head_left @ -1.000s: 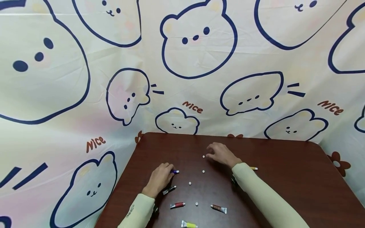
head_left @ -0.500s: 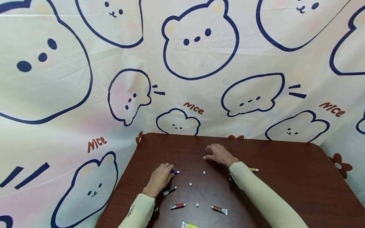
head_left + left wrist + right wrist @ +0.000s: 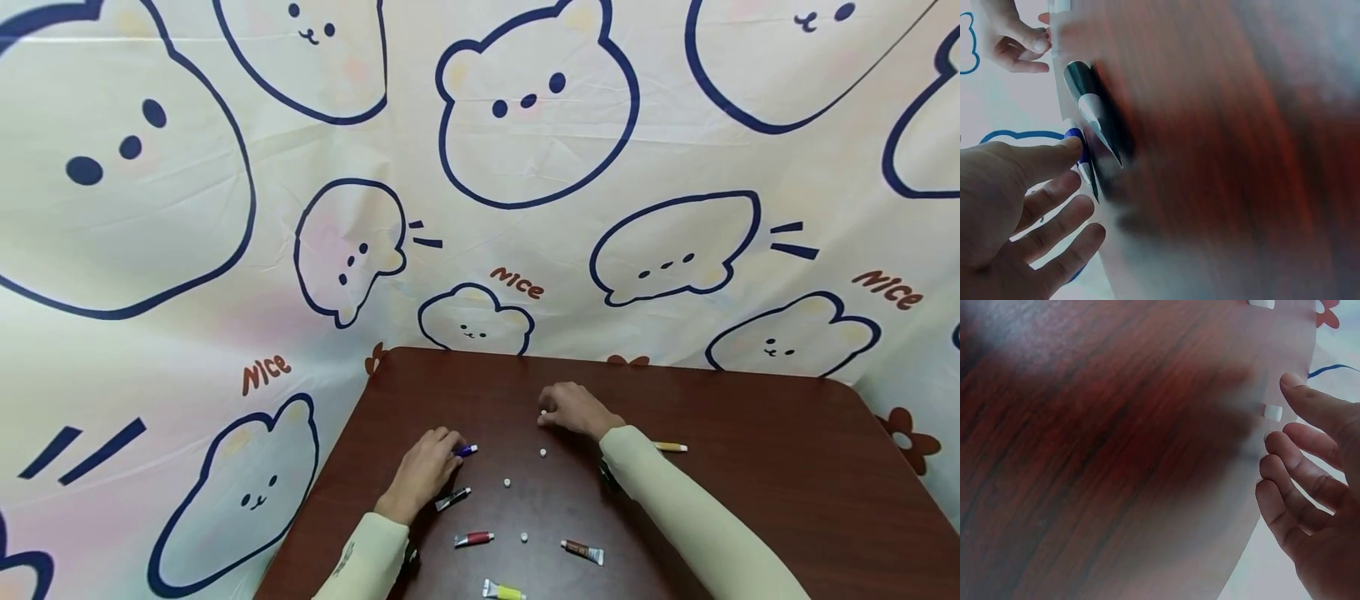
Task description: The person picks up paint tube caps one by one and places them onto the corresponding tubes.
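My left hand point(image 3: 423, 468) is at a small purple-blue paint tube point(image 3: 467, 451) lying on the table. In the left wrist view its thumb and a mostly hidden forefinger pinch this tube point(image 3: 1077, 134), the other fingers spread loosely. Just nearer lies a black paint tube point(image 3: 453, 499). Farther back, my right hand point(image 3: 576, 408) is around a small white cap point(image 3: 543, 413). The right wrist view shows this cap point(image 3: 1273, 413) standing between thumb and fingers, with a gap on either side; those fingers are loosely bent.
More white caps stand mid-table, one cap point(image 3: 543, 452) nearest the right hand. Toward the front lie a red tube point(image 3: 474, 540), a brown tube point(image 3: 582, 551) and a yellow-green tube point(image 3: 504, 592). Beyond the right sleeve lies a yellow tube point(image 3: 670, 447). A printed cloth point(image 3: 525, 167) hangs behind the table point(image 3: 750, 467).
My right hand has come down and in around the far white cap, which stood beside its fingers before. The left hand stays at the purple-blue tube. The head view has shifted slightly.
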The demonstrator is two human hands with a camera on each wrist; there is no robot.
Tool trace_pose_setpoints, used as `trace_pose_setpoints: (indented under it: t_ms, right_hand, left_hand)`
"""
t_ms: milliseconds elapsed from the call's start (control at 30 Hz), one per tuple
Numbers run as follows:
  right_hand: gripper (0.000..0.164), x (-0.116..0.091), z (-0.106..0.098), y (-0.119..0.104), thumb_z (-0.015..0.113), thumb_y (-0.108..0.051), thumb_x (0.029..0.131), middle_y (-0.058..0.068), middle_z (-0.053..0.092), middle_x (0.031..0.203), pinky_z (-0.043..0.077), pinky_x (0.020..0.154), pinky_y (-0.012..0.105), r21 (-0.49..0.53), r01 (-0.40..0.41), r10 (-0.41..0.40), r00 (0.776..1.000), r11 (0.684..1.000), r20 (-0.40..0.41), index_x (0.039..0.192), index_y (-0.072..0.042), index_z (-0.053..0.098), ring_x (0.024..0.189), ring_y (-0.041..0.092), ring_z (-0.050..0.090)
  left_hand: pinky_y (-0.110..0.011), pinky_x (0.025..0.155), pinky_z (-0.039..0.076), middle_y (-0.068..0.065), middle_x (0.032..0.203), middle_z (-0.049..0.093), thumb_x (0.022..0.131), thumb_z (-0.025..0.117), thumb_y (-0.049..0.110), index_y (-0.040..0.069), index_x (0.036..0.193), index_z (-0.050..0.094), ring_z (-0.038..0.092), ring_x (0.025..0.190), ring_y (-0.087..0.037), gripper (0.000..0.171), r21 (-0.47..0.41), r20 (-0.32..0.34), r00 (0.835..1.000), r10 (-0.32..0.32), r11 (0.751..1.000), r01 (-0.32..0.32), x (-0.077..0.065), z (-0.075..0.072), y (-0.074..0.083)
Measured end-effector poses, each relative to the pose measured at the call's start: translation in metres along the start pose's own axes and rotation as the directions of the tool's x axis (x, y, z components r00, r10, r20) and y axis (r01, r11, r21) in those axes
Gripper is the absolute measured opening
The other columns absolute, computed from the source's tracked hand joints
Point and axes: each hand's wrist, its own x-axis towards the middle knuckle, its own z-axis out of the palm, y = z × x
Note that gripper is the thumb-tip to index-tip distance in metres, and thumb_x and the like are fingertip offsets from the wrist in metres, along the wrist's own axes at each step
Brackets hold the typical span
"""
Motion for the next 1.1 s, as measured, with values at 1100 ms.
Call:
trace_pose_setpoints:
  t_ms: [1100]
  right_hand:
    - [0.005,-0.001,0.015,0.003,0.075,-0.012,0.104,0.005,0.074,0.107,0.061,0.085,0.039,-0.056,0.103,-0.106,0.993,0.993,-0.052,0.107,-0.010,0.079,0.094,0.017,0.068]
  left_hand:
    - [-0.032,0.072,0.054,0.005,0.093,0.070,0.088,0.092,0.021,0.015,0.097,0.074,0.059,0.086,-0.012,0.021,-0.043,0.157,0.987,-0.021,0.999,0.028,-0.036,-0.022,0.024]
